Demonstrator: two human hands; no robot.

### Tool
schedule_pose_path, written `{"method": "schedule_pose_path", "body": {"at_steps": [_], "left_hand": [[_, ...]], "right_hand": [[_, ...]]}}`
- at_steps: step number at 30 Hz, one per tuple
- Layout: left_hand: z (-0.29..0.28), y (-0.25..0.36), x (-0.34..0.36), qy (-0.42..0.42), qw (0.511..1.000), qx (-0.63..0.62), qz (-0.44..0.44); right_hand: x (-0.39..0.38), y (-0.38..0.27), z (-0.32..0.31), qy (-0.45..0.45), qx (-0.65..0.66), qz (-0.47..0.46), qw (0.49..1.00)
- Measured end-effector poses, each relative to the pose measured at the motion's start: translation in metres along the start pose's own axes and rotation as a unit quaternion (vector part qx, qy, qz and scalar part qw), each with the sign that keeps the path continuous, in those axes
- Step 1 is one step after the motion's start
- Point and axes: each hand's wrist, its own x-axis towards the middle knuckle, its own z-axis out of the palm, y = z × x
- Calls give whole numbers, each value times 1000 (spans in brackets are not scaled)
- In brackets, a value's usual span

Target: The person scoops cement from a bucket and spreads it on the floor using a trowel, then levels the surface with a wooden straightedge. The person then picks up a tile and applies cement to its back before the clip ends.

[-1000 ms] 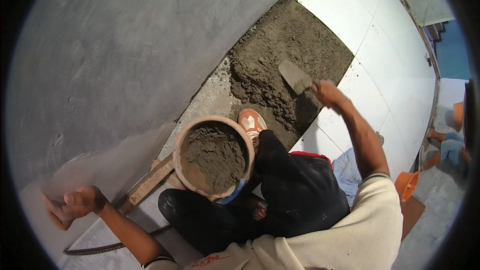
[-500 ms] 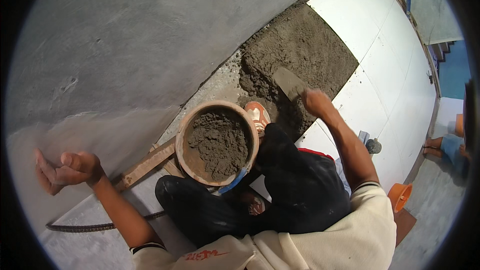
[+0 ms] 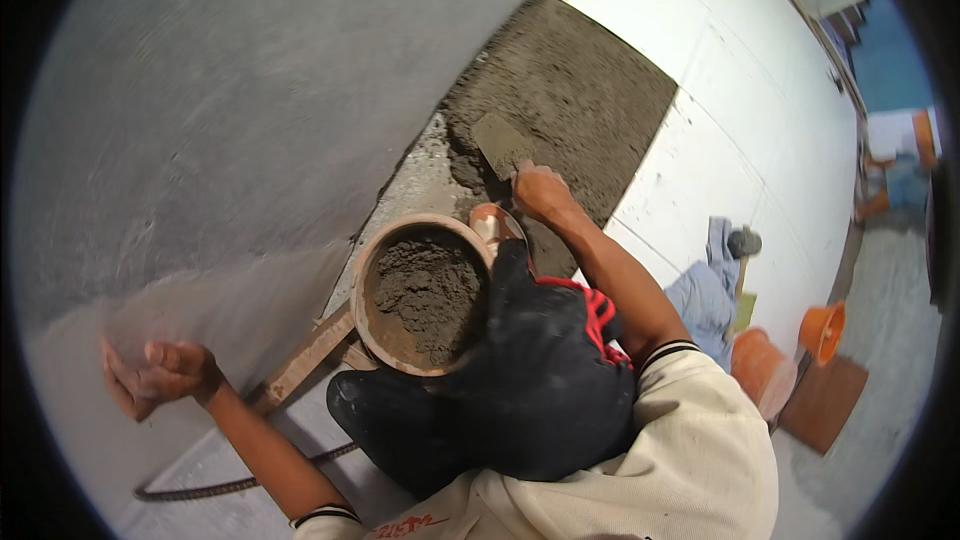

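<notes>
The right hand (image 3: 545,192) grips the trowel (image 3: 500,144), right at the ragged near edge of the mortar bed (image 3: 590,90), left hand (image 3: 165,378) empty and half-curled near the wall (image 3: 250,100), white tiles (image 3: 735,130) already down alongside, the bed looking mostly spread but uncovered, more mortar (image 3: 428,285) in the bucket (image 3: 388,338)!

Bright tiles (image 3: 770,140), dimmer wall (image 3: 230,120)

Light falls strongest on the white tiles, washing out their detail; the grey wall looks duller. Shadow darkens the upper inside of the bucket (image 3: 424,221). The left hand (image 3: 168,377) looks slightly smeared; the person at far right (image 3: 907,183) is soft. Straight lines bow near the black circular border.
</notes>
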Motion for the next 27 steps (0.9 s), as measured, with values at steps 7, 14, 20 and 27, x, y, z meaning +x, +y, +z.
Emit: {"method": "schedule_pose_path", "body": {"at_steps": [7, 14, 20, 27], "left_hand": [[1, 11, 24, 22, 1000, -11, -5], [1, 9, 13, 4, 1000, 15, 5], [-1, 4, 7, -2, 999, 52, 7], [2, 10, 6, -2, 998, 60, 8]], "right_hand": [[6, 83, -65, -62, 188, 62, 978], [20, 109, -71, -152, 65, -16, 986], [44, 83, -86, -85, 304, 73, 946], [46, 81, -43, -134, 143, -25, 980]]}}
